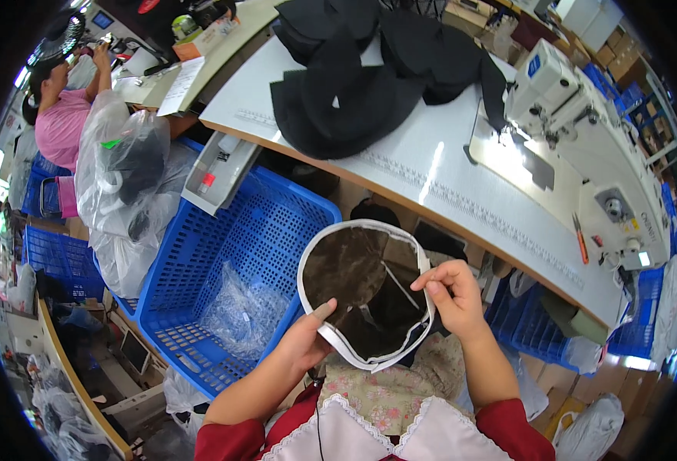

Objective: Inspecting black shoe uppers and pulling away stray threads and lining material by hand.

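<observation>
A hat crown [346, 265], dark brown inside with a white band around its rim, is held above my lap with its opening facing up. My left hand [307, 336] grips the near-left rim, thumb over the inner side of the band and fingers underneath. At the right rim, my right hand [454, 290] pinches the white band between thumb and fingertips. A thin pale strip of seam tape [400, 284] runs across the inside. On the sewing table beyond lie stacked black curved fabric pieces [346, 104].
A white sewing machine [584, 123] stands at right, with orange-handled snips [580, 240] nearby. Beside me at left is a blue basket [165, 307] holding clear plastic. An open grey drawer [219, 173] hangs under the table. A person in pink [61, 123] sits at far left.
</observation>
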A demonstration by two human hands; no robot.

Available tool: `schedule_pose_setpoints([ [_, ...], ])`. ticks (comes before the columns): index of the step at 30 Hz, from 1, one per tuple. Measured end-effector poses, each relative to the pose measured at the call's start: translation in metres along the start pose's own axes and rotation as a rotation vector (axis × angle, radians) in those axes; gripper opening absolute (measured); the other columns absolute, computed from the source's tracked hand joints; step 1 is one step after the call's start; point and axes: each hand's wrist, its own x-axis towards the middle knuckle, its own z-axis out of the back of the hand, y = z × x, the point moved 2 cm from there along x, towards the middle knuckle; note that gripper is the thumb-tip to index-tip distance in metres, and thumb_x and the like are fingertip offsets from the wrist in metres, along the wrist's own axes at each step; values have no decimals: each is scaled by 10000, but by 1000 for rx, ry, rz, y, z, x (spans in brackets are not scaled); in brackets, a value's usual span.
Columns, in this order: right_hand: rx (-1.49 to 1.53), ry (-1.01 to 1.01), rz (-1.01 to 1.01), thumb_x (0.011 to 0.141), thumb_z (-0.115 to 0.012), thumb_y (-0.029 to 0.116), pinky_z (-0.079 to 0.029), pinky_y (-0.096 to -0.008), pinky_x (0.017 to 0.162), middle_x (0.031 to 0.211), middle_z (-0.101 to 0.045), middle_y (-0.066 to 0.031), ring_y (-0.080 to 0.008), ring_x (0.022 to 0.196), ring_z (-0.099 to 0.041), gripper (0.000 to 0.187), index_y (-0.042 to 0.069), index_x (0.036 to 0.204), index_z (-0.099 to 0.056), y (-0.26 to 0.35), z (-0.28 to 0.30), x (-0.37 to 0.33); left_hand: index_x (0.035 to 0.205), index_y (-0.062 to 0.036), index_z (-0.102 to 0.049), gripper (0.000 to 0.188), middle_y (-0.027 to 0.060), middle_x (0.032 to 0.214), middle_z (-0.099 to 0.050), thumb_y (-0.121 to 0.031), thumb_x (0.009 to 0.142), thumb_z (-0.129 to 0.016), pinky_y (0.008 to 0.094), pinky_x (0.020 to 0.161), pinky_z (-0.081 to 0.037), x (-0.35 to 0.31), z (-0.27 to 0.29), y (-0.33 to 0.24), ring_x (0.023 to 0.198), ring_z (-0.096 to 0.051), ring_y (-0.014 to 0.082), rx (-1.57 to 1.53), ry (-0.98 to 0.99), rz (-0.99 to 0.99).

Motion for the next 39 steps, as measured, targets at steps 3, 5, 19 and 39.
schedule_pose_setpoints([
  [3,-75,41,-77,923,-493,77,-444,-233,674,911,-634,-129,-111,765,-567,105,52,984,-412,7,14,-1,1238,-56,-490,403,95,1198,-567,-184,874,-606,452,929,-437,7,-8,0,1067,-560,256,114,-29,38],
  [5,-177,-4,-111,917,-502,73,-446,-237,669,919,-635,-128,-118,747,-566,105,48,974,-417,21,22,0,1193,-3,-514,365,136,1123,-604,-139,866,-603,428,934,-447,7,-7,2,1020,-588,274,62,-1,-66],
  [19,-637,200,-11,775,-617,80,-448,-384,624,759,-537,-93,-283,729,-540,74,56,820,-563,52,-34,-13,1290,-10,-416,467,124,1254,-511,-61,856,-582,418,997,-374,-9,-26,40,1147,-490,271,206,66,-309],
  [39,-816,371,-202,698,-578,52,-495,-376,642,774,-542,-99,-277,778,-566,92,34,785,-554,25,-60,-48,1297,-23,-396,493,116,1258,-496,-31,838,-575,399,986,-381,-16,4,56,1149,-481,251,232,10,-271],
])
